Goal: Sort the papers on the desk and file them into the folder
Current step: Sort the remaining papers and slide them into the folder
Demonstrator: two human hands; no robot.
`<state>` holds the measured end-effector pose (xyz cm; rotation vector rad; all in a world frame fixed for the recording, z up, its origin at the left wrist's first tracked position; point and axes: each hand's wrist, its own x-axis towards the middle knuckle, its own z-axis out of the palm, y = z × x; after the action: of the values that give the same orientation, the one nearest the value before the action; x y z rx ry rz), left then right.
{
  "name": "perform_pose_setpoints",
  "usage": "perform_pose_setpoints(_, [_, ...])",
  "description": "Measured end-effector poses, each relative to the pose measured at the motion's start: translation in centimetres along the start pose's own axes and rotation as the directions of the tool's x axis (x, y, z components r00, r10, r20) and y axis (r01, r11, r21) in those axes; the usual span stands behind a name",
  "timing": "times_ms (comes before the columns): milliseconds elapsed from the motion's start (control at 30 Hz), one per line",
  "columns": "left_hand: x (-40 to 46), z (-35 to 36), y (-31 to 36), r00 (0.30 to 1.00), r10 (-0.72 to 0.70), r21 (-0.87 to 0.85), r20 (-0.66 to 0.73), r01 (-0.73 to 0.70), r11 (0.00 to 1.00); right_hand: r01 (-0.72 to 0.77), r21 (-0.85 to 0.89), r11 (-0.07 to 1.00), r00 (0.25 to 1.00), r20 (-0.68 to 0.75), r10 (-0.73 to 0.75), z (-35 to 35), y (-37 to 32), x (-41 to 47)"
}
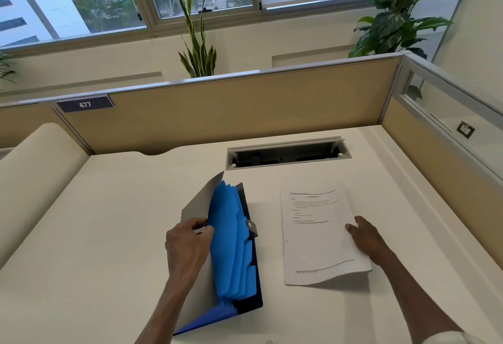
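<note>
An expanding folder (234, 237) with several blue tabbed dividers lies on the white desk (109, 221) in front of me. My left hand (187, 243) grips its grey front cover and holds it lifted away from the dividers. To the right lies a stack of printed white papers (318, 234). My right hand (364, 237) pinches the stack's right edge, thumb on top and fingers underneath. The near right corner of the papers curls slightly off the desk.
An open cable tray slot (285, 153) is set into the desk behind the papers. Tan partition panels (217, 109) close off the back and right sides. Plants stand behind the partition below the windows.
</note>
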<state>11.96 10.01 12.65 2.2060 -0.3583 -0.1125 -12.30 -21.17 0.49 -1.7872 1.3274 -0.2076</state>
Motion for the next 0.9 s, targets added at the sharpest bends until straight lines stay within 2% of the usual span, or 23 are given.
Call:
perform_pose_setpoints(267, [0.5, -0.1, 0.1, 0.999, -0.007, -0.008, -0.036, 0.007, 1.000, 0.219, 0.051, 0.974, 0.952, -0.232, -0.201, -2.1, -5.4, -1.2])
perform_pose_setpoints(567, [0.7, 0.2, 0.8, 1.000, 0.001, -0.049, -0.029, -0.002, 0.999, 0.451, 0.018, 0.892, 0.778, -0.497, -0.384, -4.4, -16.8, -5.2])
perform_pose_setpoints(733, [0.9, 0.4, 1.4, 1.000, -0.019, -0.097, -0.004, 0.019, 0.995, 0.530, -0.024, 0.847, 0.739, -0.476, -0.476, -1.6, -20.3, -9.0])
perform_pose_setpoints(900, [1.2, 0.4, 1.6, 0.999, -0.044, -0.146, -0.006, 0.042, 0.988, 0.589, -0.078, 0.805, 0.749, -0.321, -0.579, 2.5, -21.2, -12.1])
